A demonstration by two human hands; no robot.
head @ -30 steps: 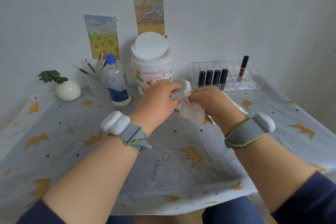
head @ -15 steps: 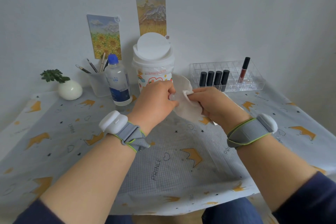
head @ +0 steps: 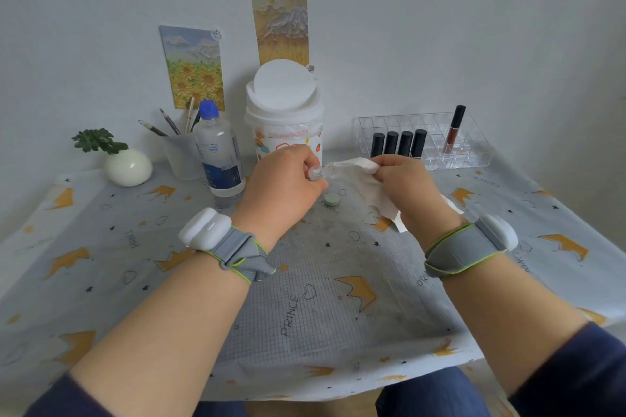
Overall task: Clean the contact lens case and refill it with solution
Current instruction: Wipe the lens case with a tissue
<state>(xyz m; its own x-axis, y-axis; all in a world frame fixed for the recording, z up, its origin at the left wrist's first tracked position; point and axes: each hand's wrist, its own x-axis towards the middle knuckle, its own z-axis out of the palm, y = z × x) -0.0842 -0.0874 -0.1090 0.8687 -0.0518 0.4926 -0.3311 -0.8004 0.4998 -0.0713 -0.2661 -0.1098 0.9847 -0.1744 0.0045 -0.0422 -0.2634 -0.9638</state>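
Note:
My left hand (head: 284, 183) pinches a small clear contact lens case (head: 320, 173) by one end, above the table's middle. My right hand (head: 403, 184) grips a white tissue (head: 360, 167) whose tip touches the other end of the case; the rest of the tissue hangs down under that hand. A green round cap (head: 331, 199) lies flat on the tablecloth just below the case. The solution bottle (head: 220, 152), clear with a blue cap, stands upright to the left of my left hand.
A white bin with a swing lid (head: 284, 112) stands right behind my hands. A clear organiser with lipsticks (head: 426, 142) sits back right, a pencil cup (head: 181, 154) and a small plant pot (head: 127, 166) back left. The crown-print tablecloth (head: 321, 298) covers the table.
My hands have drawn slightly apart. The case, earlier wrapped in the tissue, now shows between my fingers. The green cap on the cloth has come into view.

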